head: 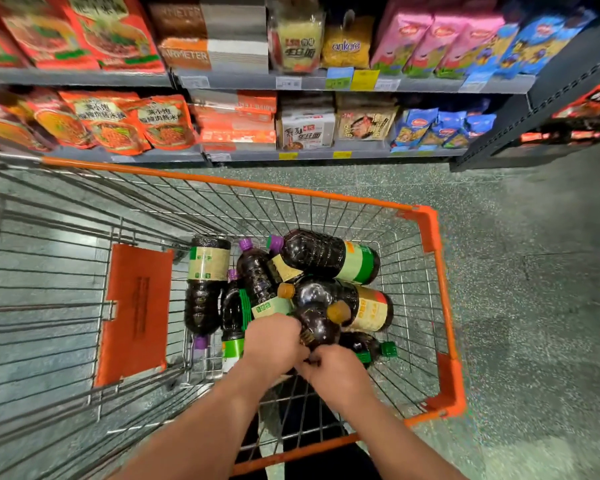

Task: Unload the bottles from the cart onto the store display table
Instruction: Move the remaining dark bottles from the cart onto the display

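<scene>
Several dark sauce bottles lie piled in the wire cart (433, 237) with the orange rim. A big purple-capped bottle (326, 254) lies on top at the back. A tan-capped bottle with a cream label (368, 306) lies below it. Another dark bottle (205, 289) lies at the left with its purple cap toward me. Both my hands reach down into the pile. My left hand (274, 344) grips a dark bottle (317, 325) near its neck. My right hand (333, 370) has its fingers curled at the same bottle's lower part; the exact hold is hidden.
An orange child-seat flap (136, 313) lies on the cart floor to the left. Store shelves (257, 155) stacked with noodle and pasta packets stand right behind the cart. A dark shelf unit (534, 109) juts out at the right. Speckled green floor (534, 271) spreads to the right.
</scene>
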{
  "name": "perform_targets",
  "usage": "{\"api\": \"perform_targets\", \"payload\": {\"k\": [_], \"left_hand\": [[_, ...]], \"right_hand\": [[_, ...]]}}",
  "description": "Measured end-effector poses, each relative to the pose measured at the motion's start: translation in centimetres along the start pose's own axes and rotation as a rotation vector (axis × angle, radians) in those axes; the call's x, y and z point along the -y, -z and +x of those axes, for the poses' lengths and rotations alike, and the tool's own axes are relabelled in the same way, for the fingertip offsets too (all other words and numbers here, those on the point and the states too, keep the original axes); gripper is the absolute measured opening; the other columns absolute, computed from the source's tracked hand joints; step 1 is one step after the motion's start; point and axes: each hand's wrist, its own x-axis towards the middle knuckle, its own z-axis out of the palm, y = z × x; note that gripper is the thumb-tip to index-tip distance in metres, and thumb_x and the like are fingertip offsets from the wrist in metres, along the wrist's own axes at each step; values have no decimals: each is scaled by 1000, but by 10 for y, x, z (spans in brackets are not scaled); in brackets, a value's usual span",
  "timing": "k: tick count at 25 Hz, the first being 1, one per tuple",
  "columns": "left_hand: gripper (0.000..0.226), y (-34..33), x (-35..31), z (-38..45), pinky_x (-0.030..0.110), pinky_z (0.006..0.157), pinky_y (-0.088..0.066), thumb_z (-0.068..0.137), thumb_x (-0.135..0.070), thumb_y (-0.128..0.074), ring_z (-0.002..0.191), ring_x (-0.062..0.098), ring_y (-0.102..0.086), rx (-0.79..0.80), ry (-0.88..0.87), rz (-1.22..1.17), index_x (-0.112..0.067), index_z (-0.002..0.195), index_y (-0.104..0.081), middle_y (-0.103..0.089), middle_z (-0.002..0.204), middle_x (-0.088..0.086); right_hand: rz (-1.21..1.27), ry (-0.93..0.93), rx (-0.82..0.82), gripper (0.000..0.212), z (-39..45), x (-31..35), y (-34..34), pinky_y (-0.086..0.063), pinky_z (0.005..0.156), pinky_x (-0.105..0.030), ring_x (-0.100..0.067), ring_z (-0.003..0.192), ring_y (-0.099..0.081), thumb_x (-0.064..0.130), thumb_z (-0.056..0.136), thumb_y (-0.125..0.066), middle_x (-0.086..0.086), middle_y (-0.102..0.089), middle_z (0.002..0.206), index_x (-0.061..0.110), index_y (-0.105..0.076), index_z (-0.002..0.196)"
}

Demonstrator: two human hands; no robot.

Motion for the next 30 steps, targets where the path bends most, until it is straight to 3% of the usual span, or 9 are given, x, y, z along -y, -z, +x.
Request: {"api": "perform_targets", "payload": {"k": [6,10,13,16,19,24,26,28,30], "left_hand": [[40,45,2,-57,27,55,-46,73,-57,-58,63,14,-59,-416,283,-313,-19,63,-51,-55,62,-7],[49,99,-8,-101,30,49,-30,72,-60,-59,56,17,-47,-643,404,-343,-19,53,-40,-41,52,-4],[55,133,-7,-144,31,48,-27,75,-64,-54,61,20,-51,-739,482,-364,-16,52,-38,-52,56,2],[61,150,7,-201,32,53,-35,78,-69,-51,70,25,-61,-873,553,-446,-15,53,-41,-59,61,5],[66,149,23,-271,32,55,-36,82,-73,-47,68,26,-58,-1008,601,-537,-14,51,-47,-52,54,5],[74,112,80,-412,38,62,-48,74,-83,-32,71,33,-60,-1415,740,-629,-15,51,-49,-51,53,9],[70,84,113,-477,39,73,-51,61,-93,-38,79,27,-64,-1477,817,-719,-28,75,-58,-60,61,1],[86,53,132,-537,40,78,-53,50,-99,-43,82,20,-66,-1418,761,-851,-39,110,-54,-66,66,-6],[69,25,143,-588,35,71,-51,60,-90,-53,78,18,-64,-1385,758,-783,-37,105,-57,-61,65,-10]], "right_hand": [[241,214,-164,9,-24,46,18,-48,64,-28,-13,70,-60,20,85,-61,0,-66,79,12,-63,88],[172,461,-411,20,-50,89,54,-37,49,-30,-29,59,-62,16,75,-50,-11,-66,63,6,-65,66],[-32,636,-658,18,-84,124,83,-38,40,-31,-33,46,-59,22,62,-52,-8,-60,50,10,-59,52],[-314,660,-568,29,-139,169,101,-40,56,-30,-28,74,-66,34,80,-44,-3,-67,73,15,-65,71],[-477,798,-568,43,-196,205,97,-42,63,-31,-28,86,-65,47,79,-34,-3,-68,83,17,-66,81],[-450,1065,-478,45,-288,248,42,-37,54,-34,-28,69,-58,55,68,-49,-3,-53,58,12,-45,56],[-534,1160,-474,44,-332,265,12,-28,52,-35,-27,72,-55,55,61,-42,-2,-42,55,12,-38,54],[-605,1267,-444,42,-368,279,-24,-25,53,-34,-27,75,-55,55,59,-40,-2,-38,56,12,-36,55],[-665,1382,-377,41,-396,293,-65,-25,54,-36,-26,72,-51,54,58,-39,-2,-35,56,13,-34,55]]}}
